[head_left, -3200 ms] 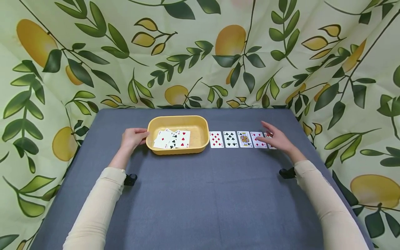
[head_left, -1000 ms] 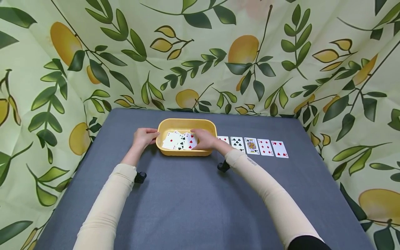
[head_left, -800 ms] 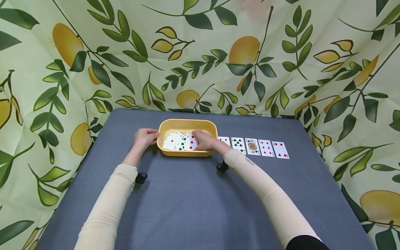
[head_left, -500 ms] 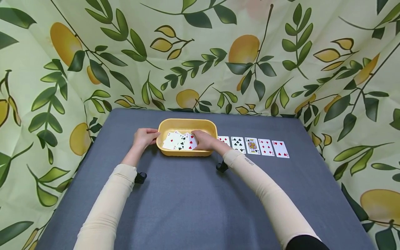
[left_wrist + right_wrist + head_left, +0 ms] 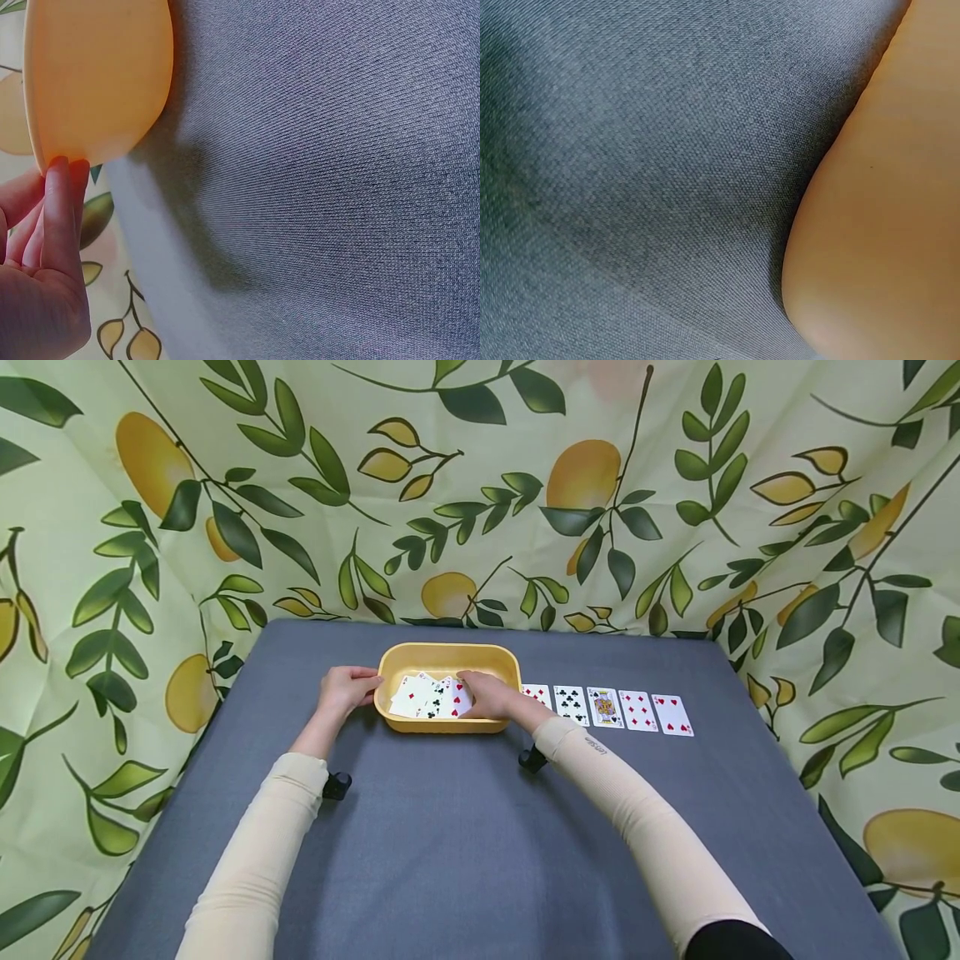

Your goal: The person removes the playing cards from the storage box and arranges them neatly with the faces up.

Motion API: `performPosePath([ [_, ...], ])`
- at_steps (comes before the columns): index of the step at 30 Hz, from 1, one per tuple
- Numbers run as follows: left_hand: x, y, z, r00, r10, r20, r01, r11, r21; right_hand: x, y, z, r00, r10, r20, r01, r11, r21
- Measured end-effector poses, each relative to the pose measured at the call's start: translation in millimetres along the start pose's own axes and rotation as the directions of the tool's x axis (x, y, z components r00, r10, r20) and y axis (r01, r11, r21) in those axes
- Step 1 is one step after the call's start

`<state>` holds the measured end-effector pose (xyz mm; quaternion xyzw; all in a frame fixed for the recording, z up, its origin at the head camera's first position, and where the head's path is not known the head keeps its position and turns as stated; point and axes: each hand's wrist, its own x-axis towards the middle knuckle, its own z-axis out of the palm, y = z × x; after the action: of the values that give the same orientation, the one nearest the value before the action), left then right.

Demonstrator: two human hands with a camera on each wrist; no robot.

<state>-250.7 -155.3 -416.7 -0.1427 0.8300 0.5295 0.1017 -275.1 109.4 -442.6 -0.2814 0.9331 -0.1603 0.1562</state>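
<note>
Yellow tub (image 5: 420, 725), long axis running left-right, is being pinched at its left end by left grip (image 5: 345, 692) | inside, cards' (image 5: 433, 702) right edge is being covered by nearer right grip (image 5: 491, 695), hold unclear

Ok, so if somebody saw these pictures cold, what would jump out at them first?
Probably the yellow tray toward the far side of the blue-grey table, with playing cards inside, the left hand gripping its left end and the right hand reaching in. Next, the row of five face-up cards just right of it. The bold leaf-and-fruit cloth behind the table competes for attention too.
</note>
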Motion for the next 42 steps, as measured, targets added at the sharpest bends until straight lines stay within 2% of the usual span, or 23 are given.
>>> performPosePath([
  [17,3.9,-1.8,1.0,0.999,-0.029,-0.014,0.029,1.0,-0.002,3,0,1,1.0,-0.024,0.002,0.024,1.0,-0.01],
  [28,1.0,-0.9,-0.1,1.0,-0.007,0.007,0.007,1.0,-0.013,0,1,-2,0.999,-0.032,-0.029,0.032,0.999,0.001],
  [33,1.2,-0.1,0.0,1.0,-0.01,0.006,0.011,1.0,-0.022,-9,4,-12,0.998,-0.027,-0.05,0.029,0.998,0.053],
  [42,1.7,0.4,-0.9,1.0,-0.028,0.005,0.028,1.0,-0.003,-49,8,-44,0.996,-0.013,-0.093,0.025,0.99,0.135],
])
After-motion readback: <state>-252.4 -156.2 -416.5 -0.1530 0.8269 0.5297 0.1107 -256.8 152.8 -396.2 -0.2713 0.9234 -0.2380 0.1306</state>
